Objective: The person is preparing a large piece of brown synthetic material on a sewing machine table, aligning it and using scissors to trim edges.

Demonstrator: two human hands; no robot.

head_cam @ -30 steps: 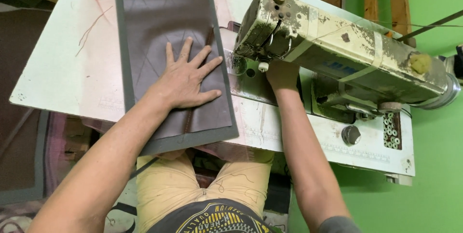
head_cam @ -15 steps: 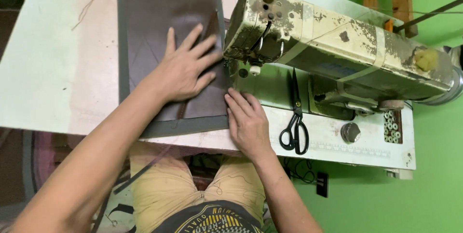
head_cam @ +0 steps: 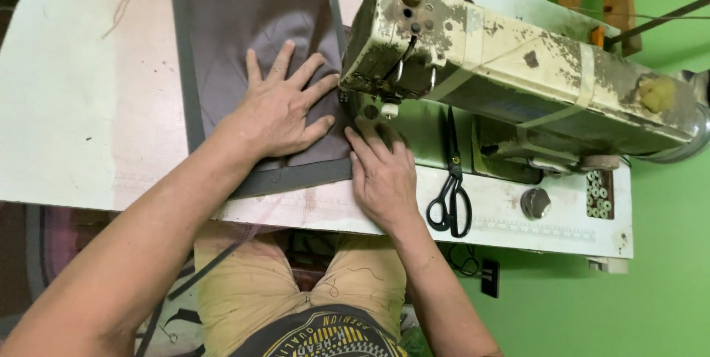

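A dark grey fabric panel (head_cam: 237,24) with a darker border lies flat on the white sewing table (head_cam: 81,106). My left hand (head_cam: 281,109) is spread palm down on the panel, fingers apart, just left of the machine head. My right hand (head_cam: 381,176) rests flat at the panel's right edge, fingertips close to the needle area under the worn cream sewing machine (head_cam: 518,69). Neither hand grips anything. The needle itself is hidden by the machine head.
Black scissors (head_cam: 451,187) lie on the machine bed to the right of my right hand. A round metal knob (head_cam: 535,202) and a rack of bobbins (head_cam: 599,194) sit further right. Green wall (head_cam: 665,268) to the right; my lap in tan shorts (head_cam: 296,283) below the table edge.
My right hand came out from under the machine head and settled flat beside the panel's right edge. The scissors came into sight. My left hand stayed spread on the fabric.
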